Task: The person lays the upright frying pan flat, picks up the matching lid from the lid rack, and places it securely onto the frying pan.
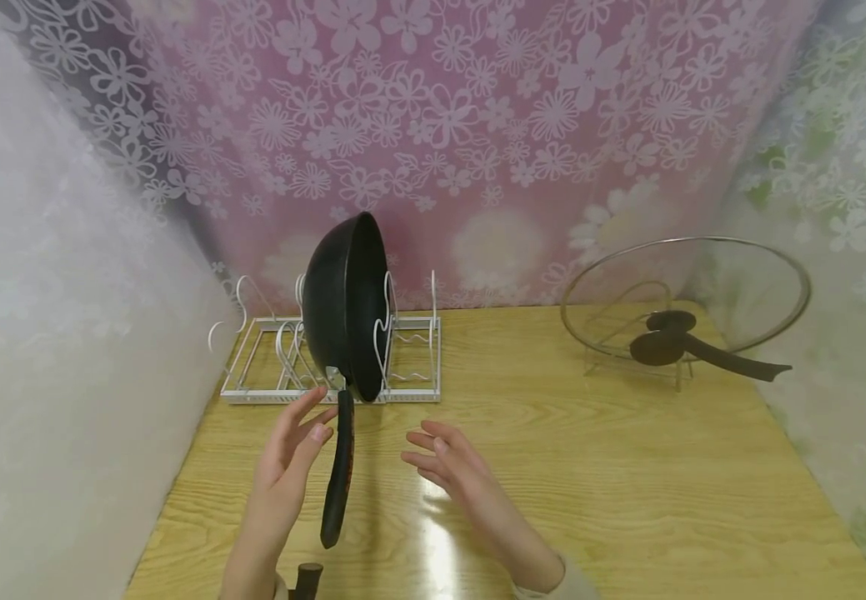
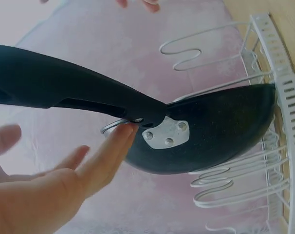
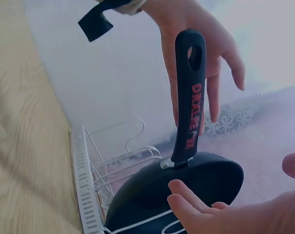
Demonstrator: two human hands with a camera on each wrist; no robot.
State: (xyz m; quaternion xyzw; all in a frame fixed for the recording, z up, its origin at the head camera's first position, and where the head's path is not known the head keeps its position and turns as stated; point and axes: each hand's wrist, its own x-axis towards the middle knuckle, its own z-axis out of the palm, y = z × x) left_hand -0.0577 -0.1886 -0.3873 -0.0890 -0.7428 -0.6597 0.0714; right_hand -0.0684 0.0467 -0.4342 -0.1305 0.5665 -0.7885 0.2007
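Note:
A black frying pan stands on edge in a white wire rack, its handle pointing toward me. My left hand is just left of the handle, fingers spread and loosely bent. In the left wrist view a fingertip lies at the handle's base; whether it touches I cannot tell. My right hand hovers right of the handle, apart from it and holding nothing. Red lettering marks the handle in the right wrist view.
At the back right a glass lid with a black knob leans on a small wire stand. Light wood tabletop lies in front. Patterned curtains close off the back and sides. A dark mount sits at my left wrist.

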